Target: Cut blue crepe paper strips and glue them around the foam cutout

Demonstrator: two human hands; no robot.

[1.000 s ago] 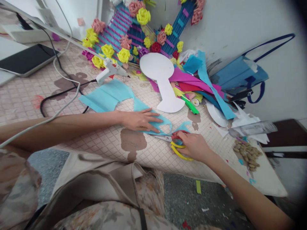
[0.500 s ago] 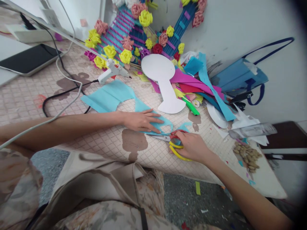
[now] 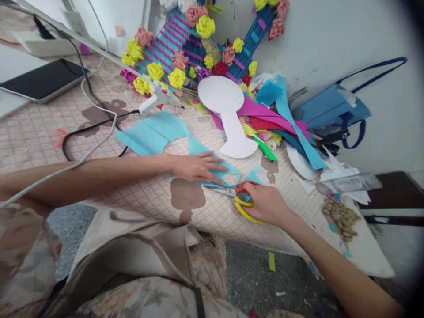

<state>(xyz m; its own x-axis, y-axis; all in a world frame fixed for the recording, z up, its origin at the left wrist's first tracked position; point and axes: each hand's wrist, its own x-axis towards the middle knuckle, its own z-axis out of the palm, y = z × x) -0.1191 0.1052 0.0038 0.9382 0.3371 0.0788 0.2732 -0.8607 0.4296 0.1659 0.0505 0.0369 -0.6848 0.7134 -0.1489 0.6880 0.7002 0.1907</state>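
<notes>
My left hand (image 3: 198, 168) lies flat with fingers spread, pressing a light blue sheet (image 3: 150, 132) onto the table. The sheet has a cut-out curve in its middle and a narrow loop at its right end. In my right hand (image 3: 268, 203) are scissors (image 3: 245, 207) with red and yellow handles. Their blades point left along the sheet's near edge, below my left fingertips; part of the blades is hidden. A small blue scrap (image 3: 256, 174) lies just beyond the scissors. Farther back rests a white keyhole-shaped cutout (image 3: 228, 112).
A white glue gun (image 3: 159, 99) with a black cord lies behind the sheet. At left is a tablet (image 3: 44, 79). Paper flowers (image 3: 177, 78) stand at the back. Coloured strips (image 3: 265, 115), a blue bag (image 3: 331, 106), a clear bottle (image 3: 349, 183) and peanuts (image 3: 341, 218) are to the right.
The whole view has shifted slightly. Both hands, the scissors and the blue sheet stay in nearly the same places relative to each other.
</notes>
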